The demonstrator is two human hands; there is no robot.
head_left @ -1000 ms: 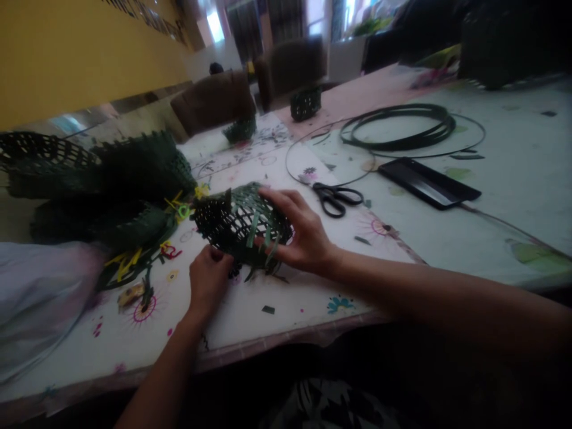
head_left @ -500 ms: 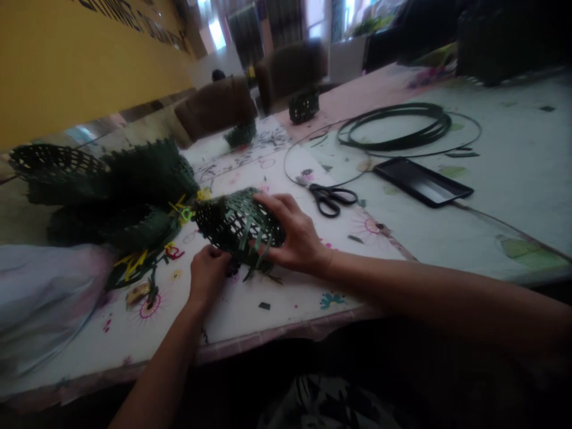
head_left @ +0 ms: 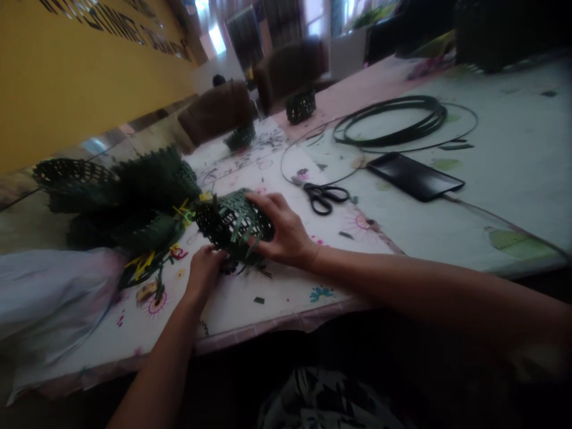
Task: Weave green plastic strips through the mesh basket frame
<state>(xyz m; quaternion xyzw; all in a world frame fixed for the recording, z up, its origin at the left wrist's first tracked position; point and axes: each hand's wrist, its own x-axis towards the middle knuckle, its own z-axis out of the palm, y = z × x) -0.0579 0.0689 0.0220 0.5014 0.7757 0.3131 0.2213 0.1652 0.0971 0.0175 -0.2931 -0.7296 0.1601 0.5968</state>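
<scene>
Just now both forearms reach in over the edge of the surface from the near side, the right arm lying almost flat across it and the left arm rising steeply. The right hand is cupped over the top of a half-woven basket of dark green strips, its fingers curved and spread around the far side. The left hand grips the basket's lower edge, its fingers closed and partly hidden beneath the weave. Loose strip ends stick out of the basket between the hands.

Left of the basket sits a heap of similar green baskets, with yellow scraps and a pale cloth nearer the edge. Right of it lie black-handled scissors, a thin wire hoop, a coil of dark green strap and a flat black phone. Beyond it stand two small woven baskets and brown chairs, beside a yellow wall.

Compared with a second ago, the right hand sits further left and closer to the left hand, and the basket has shifted slightly left with it.
</scene>
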